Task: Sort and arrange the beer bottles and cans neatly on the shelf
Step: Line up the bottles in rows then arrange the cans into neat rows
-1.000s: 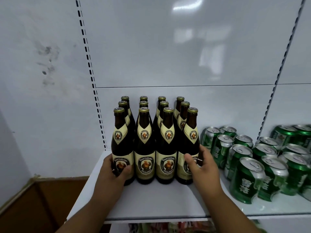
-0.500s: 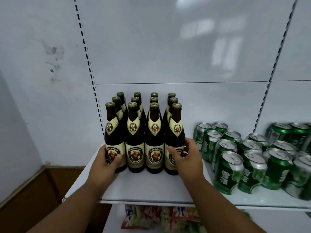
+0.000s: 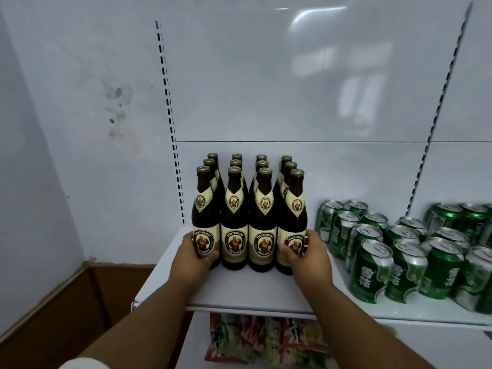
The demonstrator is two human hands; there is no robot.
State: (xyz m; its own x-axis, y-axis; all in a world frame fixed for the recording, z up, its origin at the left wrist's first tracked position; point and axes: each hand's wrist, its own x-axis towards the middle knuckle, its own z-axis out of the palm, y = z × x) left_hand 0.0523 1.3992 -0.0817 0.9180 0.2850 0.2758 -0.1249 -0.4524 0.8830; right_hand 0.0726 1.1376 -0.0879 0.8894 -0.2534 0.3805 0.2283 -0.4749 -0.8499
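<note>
Both hands clasp the front corners of a bottle block on the white shelf [image 3: 239, 291].

The brown beer bottles [image 3: 262, 222] stand upright in four files of three, packed close, at the shelf's left end against the back panel. The left hand [image 3: 195, 258] curls round the base of the front-left bottle [image 3: 205, 222], thumb across its label; the right hand [image 3: 308, 258] wraps the base of the front-right bottle [image 3: 292, 225] the same way. Right of the bottles, a little apart from them, stands a loose cluster of green cans [image 3: 394, 262], several tilted. Below the bottles, under the shelf edge, lie colourful snack packets [image 3: 255, 339]. Left of the bottles and lower is a cardboard box [image 3: 66, 302].
</note>
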